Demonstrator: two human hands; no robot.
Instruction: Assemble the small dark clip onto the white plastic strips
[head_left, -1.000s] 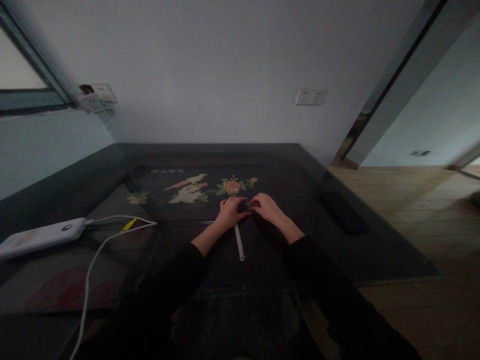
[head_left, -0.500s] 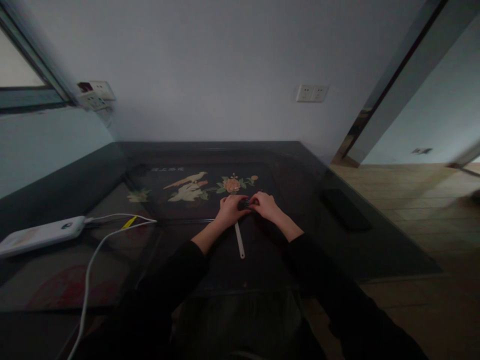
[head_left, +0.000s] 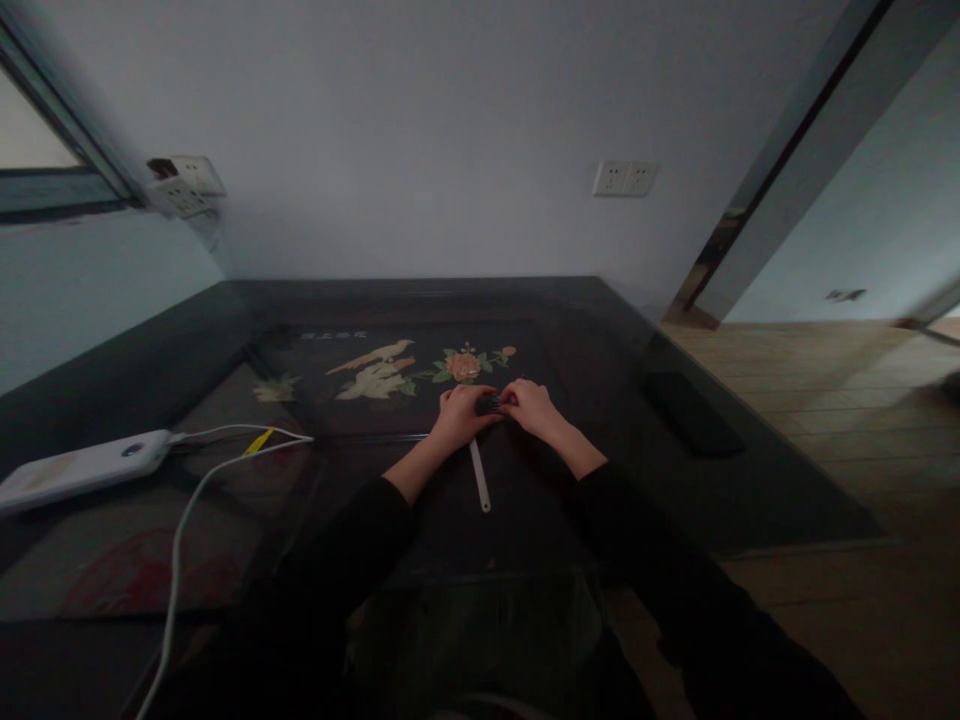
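Observation:
My left hand (head_left: 460,416) is curled around a small dark object with light, tooth-like lines (head_left: 489,404); its exact kind is too dim to make out. At the right end of that object, my right hand (head_left: 529,405) has thumb and fingers pinched together. A flat white strip (head_left: 481,482) with a hole at its near end runs toward me from under my left hand. Whether the strip joins the dark object is hidden by my fingers. Both hands rest low over the dark tabletop (head_left: 450,545), just in front of its inlaid flower.
A white power bank (head_left: 86,470) lies at the left, with a white cable (head_left: 176,560) and yellow tag (head_left: 259,442). To the right is a flat black object (head_left: 694,413). Wall sockets (head_left: 625,178) are above the table's far edge.
The view has shifted slightly. Both hands stay at the small dark object, with only slight finger movement; the white strip keeps its place.

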